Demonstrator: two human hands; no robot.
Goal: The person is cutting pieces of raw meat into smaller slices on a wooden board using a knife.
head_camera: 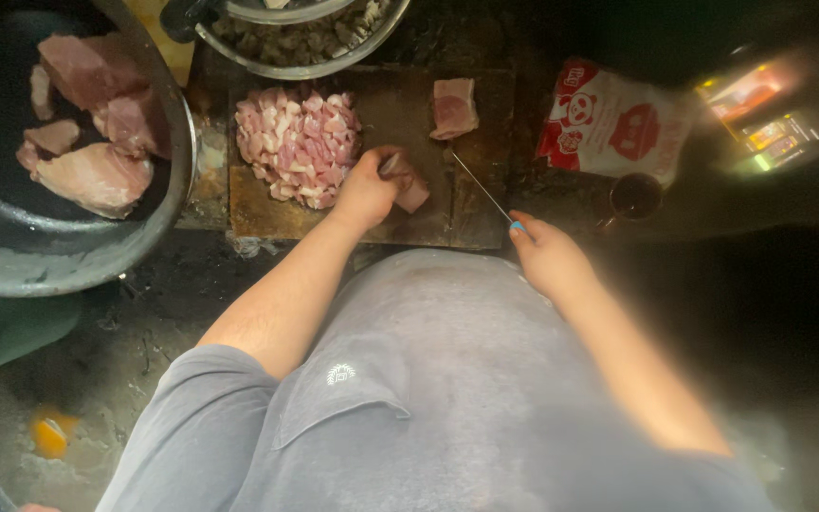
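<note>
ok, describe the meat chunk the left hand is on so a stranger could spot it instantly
Start at the dark wooden cutting board in front of the person. Near its middle, the left hand presses down a single pinkish-brown meat chunk. Unlike the diced pile to its left or the lone slab at the board's far edge, it is the only piece under a hand.

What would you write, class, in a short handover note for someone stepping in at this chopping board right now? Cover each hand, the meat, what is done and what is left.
Left hand: fingers holding a meat piece down on the wooden board.
Right hand: gripping a knife, blade just right of that piece.
Done: a pile of diced meat on the board's left part.
Left: the held piece, one slab at the board's far edge, and large chunks in the big dark basin to the left.
</note>
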